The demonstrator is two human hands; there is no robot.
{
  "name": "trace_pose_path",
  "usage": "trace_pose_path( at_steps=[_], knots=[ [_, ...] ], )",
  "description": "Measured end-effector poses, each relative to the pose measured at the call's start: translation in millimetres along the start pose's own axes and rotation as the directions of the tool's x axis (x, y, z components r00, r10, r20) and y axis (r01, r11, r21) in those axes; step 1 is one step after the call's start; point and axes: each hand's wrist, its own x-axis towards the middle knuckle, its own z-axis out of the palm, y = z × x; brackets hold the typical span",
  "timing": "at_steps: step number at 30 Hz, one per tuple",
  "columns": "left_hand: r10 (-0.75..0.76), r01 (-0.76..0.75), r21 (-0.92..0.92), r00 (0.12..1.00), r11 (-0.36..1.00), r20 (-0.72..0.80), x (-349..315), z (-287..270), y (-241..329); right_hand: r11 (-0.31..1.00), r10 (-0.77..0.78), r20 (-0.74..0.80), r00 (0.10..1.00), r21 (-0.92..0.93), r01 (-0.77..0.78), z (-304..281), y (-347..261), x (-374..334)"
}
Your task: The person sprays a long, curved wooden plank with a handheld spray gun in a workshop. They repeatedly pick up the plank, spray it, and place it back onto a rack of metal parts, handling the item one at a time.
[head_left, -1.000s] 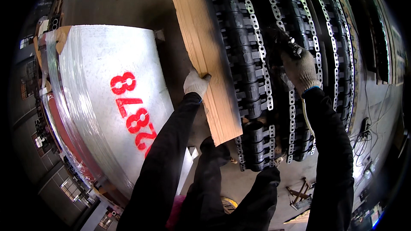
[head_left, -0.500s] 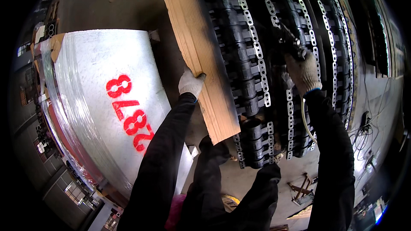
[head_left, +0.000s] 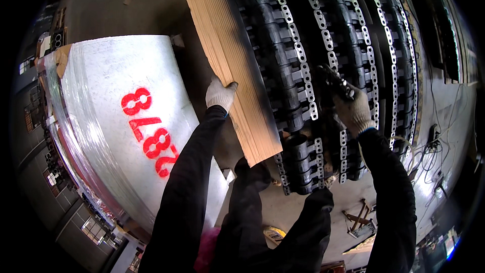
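Observation:
A white-gloved hand, my left hand [head_left: 221, 94], grips the left edge of a long ridged cardboard sheet [head_left: 230, 60], thumb over its face. The sheet stands slanted along the left side of black track chains [head_left: 290, 60], its right edge smudged black. Over the chains my right hand [head_left: 353, 109], in a dirtied glove, is closed round a dark spray gun [head_left: 337, 83]. A thin pale hose [head_left: 362, 157] hangs beside my right wrist. The gun's front end blends into the dark chains behind it, and no spray can be made out.
At left stands a large pale panel [head_left: 101, 86] with red stencilled marks, partly wrapped in clear film. Cables [head_left: 433, 146] lie on the floor at right. A wooden frame [head_left: 359, 216] is at lower right, and a yellow round object [head_left: 274, 234] sits by my legs.
My right hand has come down and slightly left with the spray gun, turning it. My left hand and the sheet have shifted slightly left in view.

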Motion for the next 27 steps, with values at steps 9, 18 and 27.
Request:
trace_pose_path(
  at_steps=[9,18,27],
  knots=[
    [0.059,-0.059,-0.068,0.998,0.996,-0.003,-6,-3,3,0.972,-0.077,-0.058,0.995,0.218,0.088,-1,-19,-1],
    [0.063,-0.061,0.04,0.998,0.997,-0.026,-10,-4,9,1.0,-0.023,0.023,0.999,0.014,0.023,14,-1,-29],
    [0.108,-0.107,0.023,0.992,0.994,-0.069,-1,2,-6,0.975,0.006,0.042,0.999,0.222,-0.015,34,32,-84]
  ],
)
